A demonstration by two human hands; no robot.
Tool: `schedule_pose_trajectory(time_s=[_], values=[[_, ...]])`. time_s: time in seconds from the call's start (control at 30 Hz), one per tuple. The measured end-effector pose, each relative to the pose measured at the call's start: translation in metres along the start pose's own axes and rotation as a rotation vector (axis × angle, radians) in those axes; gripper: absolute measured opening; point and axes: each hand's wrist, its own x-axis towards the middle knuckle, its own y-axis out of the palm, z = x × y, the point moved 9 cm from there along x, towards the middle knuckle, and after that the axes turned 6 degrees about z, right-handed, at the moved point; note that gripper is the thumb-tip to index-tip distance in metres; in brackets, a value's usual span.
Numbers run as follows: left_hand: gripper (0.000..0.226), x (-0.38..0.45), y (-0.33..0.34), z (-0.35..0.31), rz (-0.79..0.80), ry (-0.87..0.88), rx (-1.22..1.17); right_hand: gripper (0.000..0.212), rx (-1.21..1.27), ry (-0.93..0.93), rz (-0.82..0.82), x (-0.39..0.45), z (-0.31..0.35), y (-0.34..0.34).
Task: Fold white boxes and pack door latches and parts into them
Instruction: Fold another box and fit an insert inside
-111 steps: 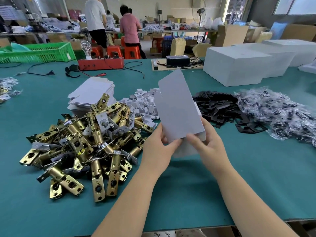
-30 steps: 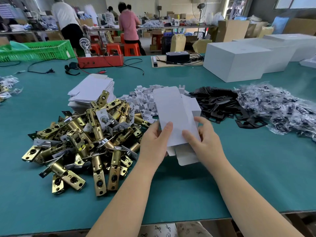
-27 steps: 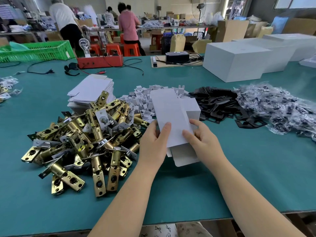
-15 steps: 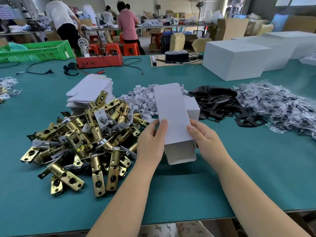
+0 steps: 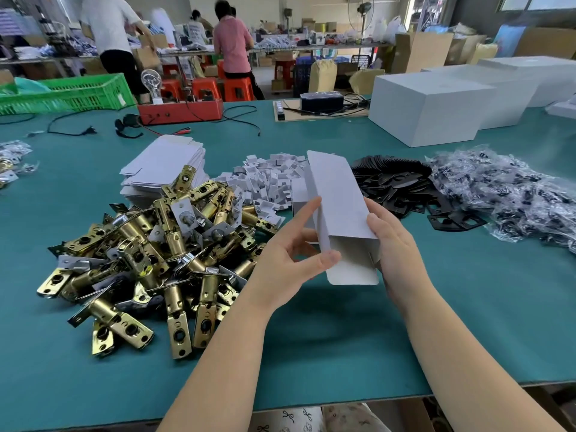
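Since a moment ago my white box (image 5: pixel 339 207) has opened into a sleeve at frame centre; left hand (image 5: pixel 291 260) and right hand (image 5: pixel 394 247) each pinch a side above the worktop (image 5: pixel 467 307).

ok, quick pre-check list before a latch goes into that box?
1. White box opened into a sleeve: ok, near end gapes toward the camera.
2. Box held by both hands: ok, left hand grips the left side, right hand the right.
3. Near flap out of the opening: ok, it hangs down below the mouth.
4. Far end closed: cannot tell, its flap stands up but the end is hidden.
5. Door latches within reach: ok, piled just left of the left hand.
6. A hand free to pick one: not ok, both hold the box.
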Motion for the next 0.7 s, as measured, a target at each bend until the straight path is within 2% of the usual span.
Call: schedule_pose_trajectory(time_s=[0.13, 0.23, 0.37, 0.47, 0.57, 0.7], values=[[0.062, 0.001, -0.004, 0.009, -0.055, -0.046, 0.185, 0.032, -0.017, 0.002, 0.06, 0.0, 0.001, 0.004], [0.046, -0.001, -0.016, 0.01, -0.166, -0.044, 0.191, 0.032, -0.041, -0.008, 0.132, -0.001, 0.004, 0.01], [0.032, -0.005, -0.034, 0.004, -0.36, 0.008, 0.168, 0.049, -0.011, -0.111, 0.222, -0.006, 0.014, 0.014], [0.035, -0.005, -0.034, 0.005, -0.371, -0.005, 0.134, 0.063, -0.036, -0.125, 0.334, -0.01, 0.015, 0.022], [0.039, -0.005, -0.036, 0.004, -0.372, 0.01, 0.089, 0.056, -0.042, -0.118, 0.381, -0.012, 0.016, 0.027], [0.045, -0.003, -0.032, 0.007, -0.329, 0.008, 0.078, 0.045, -0.031, -0.102, 0.331, -0.009, 0.018, 0.024]])
